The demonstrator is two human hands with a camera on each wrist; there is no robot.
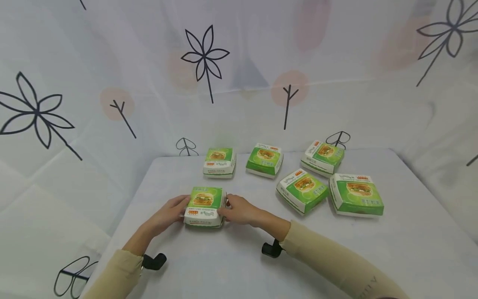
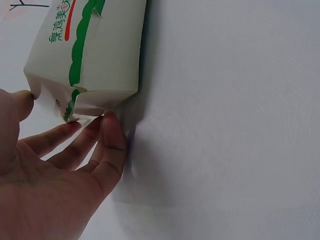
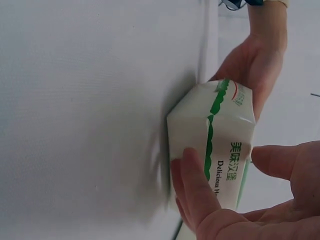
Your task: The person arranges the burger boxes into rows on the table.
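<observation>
A green and white burger box [image 1: 203, 206] with a burger picture on its lid sits near the left front of the white table, between both hands. My left hand [image 1: 169, 212] holds its left side; in the left wrist view the thumb is at the upper corner and the fingertips [image 2: 114, 131] are at the lower edge. On the opposite side, my right hand [image 1: 242, 210] grips the box, its thumb at the top edge and its fingers [image 3: 196, 175] along the side wall. The lid appears closed.
Several similar burger boxes lie behind and to the right: one back left [image 1: 219, 163], one back middle [image 1: 264, 160], one back right [image 1: 323, 158], a tilted one [image 1: 302, 191] and one far right [image 1: 356, 195]. A patterned white cloth [image 1: 239, 112] hangs behind the table [image 1: 224, 270].
</observation>
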